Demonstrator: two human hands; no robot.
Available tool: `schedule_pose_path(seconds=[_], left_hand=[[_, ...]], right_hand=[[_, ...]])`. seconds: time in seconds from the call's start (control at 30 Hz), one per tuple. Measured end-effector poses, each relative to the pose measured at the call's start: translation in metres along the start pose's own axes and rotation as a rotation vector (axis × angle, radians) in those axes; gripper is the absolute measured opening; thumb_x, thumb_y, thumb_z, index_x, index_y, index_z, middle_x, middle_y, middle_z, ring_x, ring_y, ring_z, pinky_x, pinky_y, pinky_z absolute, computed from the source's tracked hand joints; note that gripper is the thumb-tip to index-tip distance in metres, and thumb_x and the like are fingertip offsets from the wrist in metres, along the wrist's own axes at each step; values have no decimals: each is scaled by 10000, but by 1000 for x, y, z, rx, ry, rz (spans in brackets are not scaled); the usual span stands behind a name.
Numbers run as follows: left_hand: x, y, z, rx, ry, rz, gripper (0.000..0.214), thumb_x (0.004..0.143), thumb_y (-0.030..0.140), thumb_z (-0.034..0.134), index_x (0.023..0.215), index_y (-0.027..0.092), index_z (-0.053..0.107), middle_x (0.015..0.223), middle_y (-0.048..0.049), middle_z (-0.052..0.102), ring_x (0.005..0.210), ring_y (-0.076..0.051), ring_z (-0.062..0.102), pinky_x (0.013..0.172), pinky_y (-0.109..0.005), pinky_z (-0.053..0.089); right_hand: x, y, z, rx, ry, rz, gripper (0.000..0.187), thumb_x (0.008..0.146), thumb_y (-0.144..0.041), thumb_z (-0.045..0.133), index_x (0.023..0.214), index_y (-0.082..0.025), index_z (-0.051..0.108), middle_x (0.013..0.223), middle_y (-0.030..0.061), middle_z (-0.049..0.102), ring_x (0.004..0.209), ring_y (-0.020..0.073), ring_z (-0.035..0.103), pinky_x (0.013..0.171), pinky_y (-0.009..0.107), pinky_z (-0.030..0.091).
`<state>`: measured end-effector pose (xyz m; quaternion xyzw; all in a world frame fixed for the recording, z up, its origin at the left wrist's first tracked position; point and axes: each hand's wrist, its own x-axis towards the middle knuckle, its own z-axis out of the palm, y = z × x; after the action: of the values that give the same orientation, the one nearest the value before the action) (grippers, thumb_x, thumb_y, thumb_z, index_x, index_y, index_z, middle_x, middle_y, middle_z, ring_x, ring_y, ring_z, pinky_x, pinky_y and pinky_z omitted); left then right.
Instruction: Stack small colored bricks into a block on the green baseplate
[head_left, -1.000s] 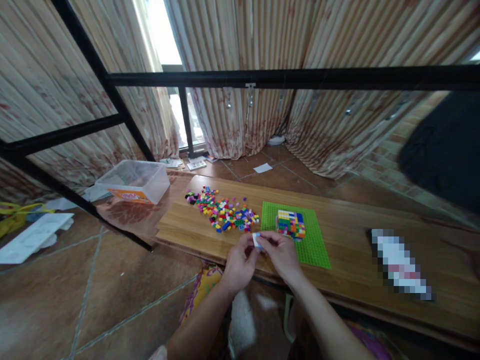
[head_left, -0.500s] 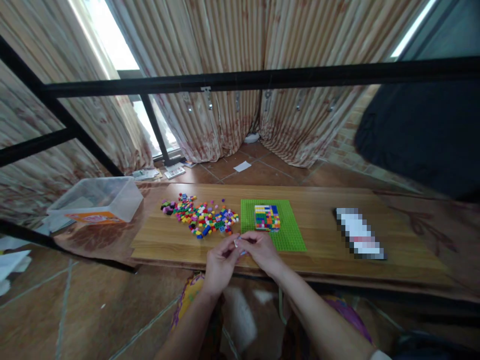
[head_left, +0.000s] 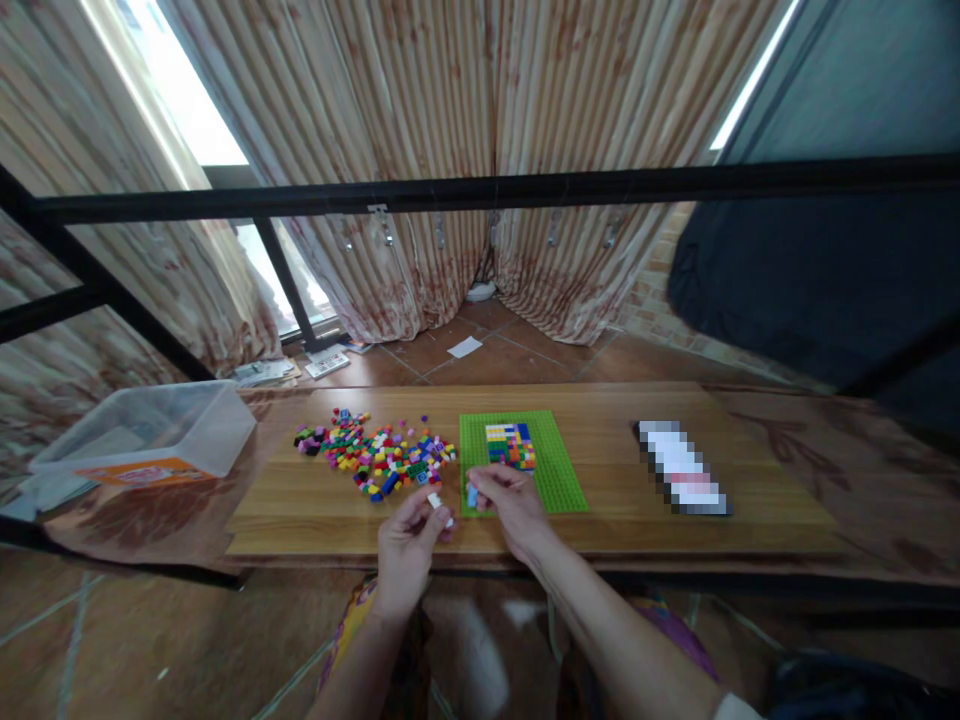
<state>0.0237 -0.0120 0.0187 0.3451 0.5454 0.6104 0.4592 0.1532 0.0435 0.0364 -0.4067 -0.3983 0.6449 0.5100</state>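
My left hand [head_left: 409,545] hovers over the front edge of the wooden board [head_left: 300,505], fingers pinched on a small white brick [head_left: 436,502]. My right hand [head_left: 510,505] is closed on a light blue brick [head_left: 472,495] at the front left corner of the green baseplate [head_left: 559,480]. A multicoloured block of stacked bricks [head_left: 510,446] stands on the baseplate just beyond my right hand. A heap of several loose coloured bricks [head_left: 375,455] lies to the left of the baseplate.
A clear plastic tub [head_left: 142,440] sits at the left end. A blurred flat object [head_left: 682,468] lies on the board to the right. A black metal bar [head_left: 480,190] crosses above, with curtains [head_left: 420,150] behind and tiled floor below.
My hands have separated: the white and blue pieces held together earlier are now apart, one in each hand. The view has swung right and the board sits more level.
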Motion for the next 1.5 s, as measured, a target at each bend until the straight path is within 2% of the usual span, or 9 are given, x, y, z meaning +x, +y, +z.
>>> schedule_pose_path(seconds=[0.17,0.33,0.43,0.6,0.73,0.93,1.1,1.2,1.5], left_hand=[[5,-3,2,7,-34,-18,388,721,428,740,967,157,612,715,7,661,609,-125,614,570,-236,526],[5,-1,3,76,-29,-35,368,735,423,696,966,163,574,641,43,589,521,-113,568,495,-219,468],[3,2,3,84,-24,-76,374,737,420,664,998,171,566,637,52,569,505,-118,569,473,-221,452],[2,6,3,49,-24,-149,366,713,430,648,971,182,571,710,33,608,502,-112,572,439,-209,419],[5,8,8,61,-2,-145,334,747,492,622,873,187,567,683,47,582,429,-65,475,382,-174,321],[18,4,37,155,-68,-76,253,765,421,623,842,187,566,479,97,423,395,-62,371,407,-170,292],[40,1,57,249,-5,41,135,749,261,556,840,183,617,607,41,560,481,-93,446,471,-208,334],[51,1,63,361,43,105,128,743,266,569,795,183,652,608,28,567,564,-123,492,551,-231,374],[54,-3,82,389,29,46,282,678,367,726,845,150,655,618,31,581,553,-110,486,538,-229,365]], right_hand=[[-4,-1,4,-124,-160,78,403,728,-575,659,836,-187,629,589,-38,639,321,77,452,302,192,303],[-1,-8,-11,-269,-222,-23,289,780,-471,634,826,-187,661,616,-30,646,432,97,560,434,208,436],[2,-17,-38,-379,-152,-104,213,789,-381,635,876,-201,709,578,-34,627,523,128,607,544,240,485],[3,-33,-93,-701,36,-242,221,836,-375,586,892,-235,747,725,19,698,652,181,644,629,293,483],[5,-37,-116,-886,79,-361,198,843,-351,590,872,-250,758,853,41,714,813,208,651,749,326,482],[13,-36,-106,-959,13,-460,204,892,-273,547,926,-241,746,909,55,694,853,197,650,778,326,496],[19,-36,-89,-1018,-73,-526,186,908,-226,539,927,-246,723,925,46,693,870,190,648,797,323,498],[22,-34,-83,-1055,-101,-570,185,908,-213,542,882,-247,721,907,43,681,858,184,638,785,313,502],[27,-28,-88,-1070,-9,-579,173,906,-234,546,851,-236,710,917,53,640,848,188,630,773,318,503]])
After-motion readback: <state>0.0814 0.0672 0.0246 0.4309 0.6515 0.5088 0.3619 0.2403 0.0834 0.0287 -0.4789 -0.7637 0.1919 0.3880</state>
